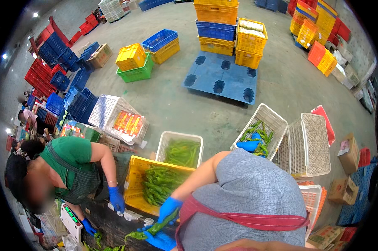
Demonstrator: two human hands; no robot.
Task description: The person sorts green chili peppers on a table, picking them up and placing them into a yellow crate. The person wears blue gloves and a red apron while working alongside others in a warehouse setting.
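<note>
My right hand (170,209), in a blue glove, grips the upper end of a long green pepper (159,226). Below it my left hand (159,240), gloved in blue too, holds the pepper's lower part. A yellow crate (133,188) of green peppers (159,185) stands beside my hands. Behind that crate, a white crate (180,135) holds lighter green peppers (182,152). Another white crate (280,117), beyond my shoulder, contains green peppers (267,135) and blue glove-like items (250,146), whose nature I cannot tell.
A co-worker in green (69,153) stands at the left, one gloved hand (116,199) near the yellow crate, the other by loose peppers (98,240). A white device (71,219) stands nearby. Farther off are a blue pallet (221,73) and stacked crates (217,29).
</note>
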